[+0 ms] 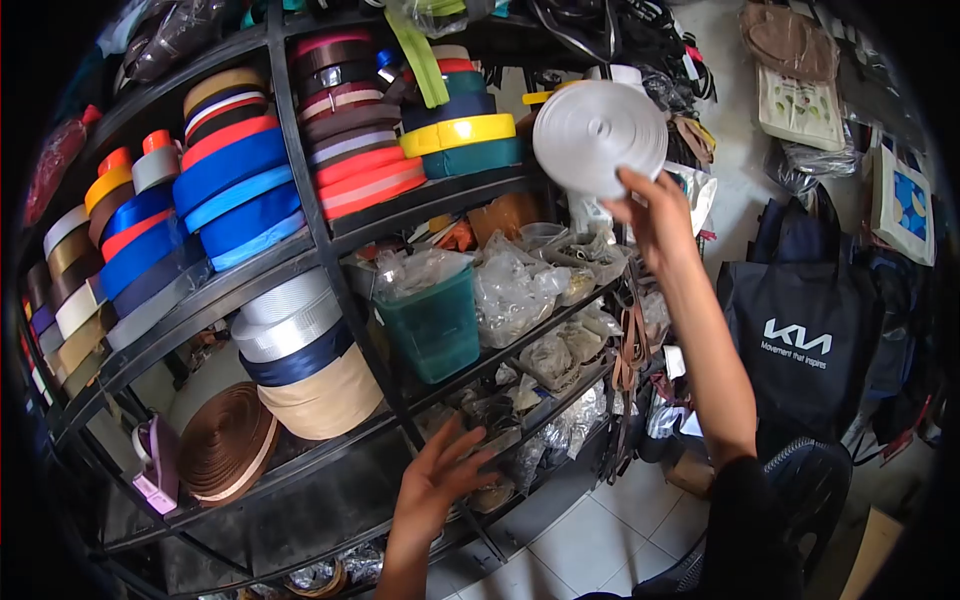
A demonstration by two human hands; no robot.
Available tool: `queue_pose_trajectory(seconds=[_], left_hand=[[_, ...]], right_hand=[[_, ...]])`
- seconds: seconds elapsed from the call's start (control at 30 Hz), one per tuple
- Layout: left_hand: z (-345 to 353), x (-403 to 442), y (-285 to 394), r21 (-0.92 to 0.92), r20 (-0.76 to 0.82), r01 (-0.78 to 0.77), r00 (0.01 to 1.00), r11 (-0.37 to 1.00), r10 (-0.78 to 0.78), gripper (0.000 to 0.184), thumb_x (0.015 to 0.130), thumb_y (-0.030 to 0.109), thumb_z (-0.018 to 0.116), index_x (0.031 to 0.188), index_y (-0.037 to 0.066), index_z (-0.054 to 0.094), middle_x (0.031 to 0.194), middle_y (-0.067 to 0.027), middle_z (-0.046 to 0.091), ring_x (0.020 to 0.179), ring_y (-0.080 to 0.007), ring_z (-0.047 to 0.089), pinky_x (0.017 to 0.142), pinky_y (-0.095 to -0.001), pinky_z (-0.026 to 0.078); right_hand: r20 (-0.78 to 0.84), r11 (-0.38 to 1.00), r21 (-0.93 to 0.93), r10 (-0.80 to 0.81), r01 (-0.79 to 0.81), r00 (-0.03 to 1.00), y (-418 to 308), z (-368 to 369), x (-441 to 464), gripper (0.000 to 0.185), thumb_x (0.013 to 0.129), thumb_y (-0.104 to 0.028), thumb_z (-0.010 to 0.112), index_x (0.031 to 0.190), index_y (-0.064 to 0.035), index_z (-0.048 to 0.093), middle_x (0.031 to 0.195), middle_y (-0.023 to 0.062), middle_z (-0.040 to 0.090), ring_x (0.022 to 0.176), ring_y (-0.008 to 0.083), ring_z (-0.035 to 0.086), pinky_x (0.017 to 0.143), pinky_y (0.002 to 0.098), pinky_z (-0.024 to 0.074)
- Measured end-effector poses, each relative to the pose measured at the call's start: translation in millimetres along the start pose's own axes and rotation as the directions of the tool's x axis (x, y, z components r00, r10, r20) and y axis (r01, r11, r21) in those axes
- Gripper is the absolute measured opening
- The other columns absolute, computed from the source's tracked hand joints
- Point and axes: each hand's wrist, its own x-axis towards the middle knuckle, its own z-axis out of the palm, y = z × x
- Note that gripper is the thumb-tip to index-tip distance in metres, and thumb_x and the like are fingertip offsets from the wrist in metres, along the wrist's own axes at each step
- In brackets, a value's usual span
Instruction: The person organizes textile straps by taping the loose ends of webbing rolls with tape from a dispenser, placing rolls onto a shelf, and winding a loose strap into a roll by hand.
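A large roll of white webbing [598, 135] sits at the right end of the upper shelf, its flat round face toward me. My right hand [650, 205] reaches up to its lower right edge, with fingertips at the rim; whether the fingers grip it I cannot tell. Lower down, my left hand [440, 475] is raised in front of the lower shelves with its fingers spread and nothing in it. To the left of the white roll, a yellow roll [458, 134] lies stacked among green and dark blue ones.
Black metal shelving [290, 130] holds stacks of coloured webbing rolls. A green bin [430, 325] and plastic bags [515, 290] stand on the middle shelf. At the right hang a black bag [800, 340] and other bags, near a dark chair [808, 490].
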Motion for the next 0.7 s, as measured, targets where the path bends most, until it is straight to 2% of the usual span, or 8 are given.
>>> queue_pose_trajectory(seconds=[0.07, 0.13, 0.23, 0.4, 0.5, 0.6, 0.67, 0.7], left_hand=[[-8, -5, -7, 0.024, -0.025, 0.012, 1.0, 1.0, -0.012, 0.063, 0.089, 0.007, 0.054, 0.143, -0.003, 0.023, 0.133, -0.0254, 0.046, 0.114, -0.0369, 0.055, 0.087, -0.0473, 0.052], [-12, -10, -11, 0.042, -0.059, 0.023, 0.998, 0.999, -0.021, 0.061, 0.09, 0.008, 0.055, 0.142, -0.002, 0.026, 0.13, -0.0262, 0.049, 0.108, -0.0378, 0.058, 0.083, -0.0461, 0.054], [-16, -12, -17, 0.057, -0.075, 0.004, 0.997, 0.998, 0.001, 0.06, 0.09, 0.009, 0.056, 0.142, -0.001, 0.026, 0.129, -0.027, 0.05, 0.104, -0.0376, 0.061, 0.081, -0.0448, 0.055], [-13, -16, -26, 0.047, -0.14, -0.003, 0.99, 0.999, 0.01, 0.059, 0.09, 0.007, 0.056, 0.141, 0.0, 0.028, 0.126, -0.0274, 0.052, 0.097, -0.0372, 0.064, 0.078, -0.0425, 0.056], [-8, -11, -30, 0.096, -0.145, 0.018, 0.989, 0.995, -0.004, 0.049, 0.089, 0.009, 0.06, 0.133, -0.001, 0.041, 0.121, -0.0215, 0.057, 0.094, -0.0309, 0.066, 0.075, -0.0363, 0.057], [11, 38, 12, 0.622, -0.01, -0.132, 0.984, 0.772, 0.176, 0.033, 0.086, 0.009, 0.064, 0.118, 0.004, 0.057, 0.101, -0.0088, 0.068, 0.079, -0.0134, 0.067, 0.069, -0.0249, 0.052], [36, 91, 62, 0.675, 0.106, -0.349, 0.918, 0.65, 0.382, 0.022, 0.083, 0.014, 0.067, 0.103, 0.004, 0.064, 0.087, -0.0048, 0.069, 0.068, -0.0077, 0.064, 0.064, -0.0224, 0.049], [45, 122, 87, 0.775, 0.163, -0.342, 0.92, 0.531, 0.355, 0.025, 0.088, 0.014, 0.063, 0.108, 0.0, 0.061, 0.092, -0.0075, 0.069, 0.088, -0.0126, 0.065, 0.068, -0.0272, 0.053]], right_hand=[[-0.091, 0.997, -0.073, -0.025, 0.019, 0.996, 1, -3, 53, 0.034, 0.082, -0.005, 0.063, 0.111, 0.0086, 0.051, 0.105, 0.0159, 0.059, 0.089, 0.0252, 0.063, 0.066, 0.0315, 0.0601], [-0.06, 0.99, -0.115, -0.087, 0.079, 0.994, 2, -3, 99, 0.031, 0.08, -0.003, 0.066, 0.105, 0.0095, 0.052, 0.103, 0.0181, 0.059, 0.085, 0.0263, 0.063, 0.063, 0.0303, 0.0603], [-0.101, 0.989, -0.136, -0.073, 0.059, 0.992, 8, 4, 149, 0.035, 0.075, -0.004, 0.071, 0.099, 0.0119, 0.052, 0.091, 0.0173, 0.059, 0.068, 0.0247, 0.063, 0.055, 0.0295, 0.061], [-0.122, 0.981, -0.177, 0.059, -0.081, 0.991, 21, 16, 186, 0.038, 0.072, -0.002, 0.073, 0.097, 0.0167, 0.053, 0.093, 0.0192, 0.059, 0.067, 0.0279, 0.064, 0.05, 0.0297, 0.0611], [-0.161, 0.961, -0.241, 0.096, -0.134, 0.982, 34, 23, 192, 0.036, 0.072, -0.003, 0.074, 0.096, 0.0169, 0.055, 0.093, 0.0214, 0.061, 0.059, 0.0283, 0.065, 0.047, 0.028, 0.0596], [-0.132, 0.96, -0.235, 0.123, -0.151, 0.984, 48, 27, 198, 0.034, 0.072, -0.003, 0.074, 0.093, 0.016, 0.056, 0.089, 0.0207, 0.062, 0.053, 0.0268, 0.064, 0.045, 0.0263, 0.0579], [-0.153, 0.955, -0.245, 0.13, -0.165, 0.98, 51, 27, 201, 0.033, 0.073, -0.004, 0.074, 0.094, 0.0146, 0.057, 0.09, 0.02, 0.062, 0.054, 0.0268, 0.064, 0.044, 0.0259, 0.0568], [-0.162, 0.947, -0.27, 0.132, -0.173, 0.978, 53, 27, 205, 0.035, 0.074, -0.004, 0.074, 0.098, 0.0142, 0.056, 0.095, 0.0202, 0.062, 0.055, 0.0274, 0.064, 0.046, 0.0266, 0.0581]])
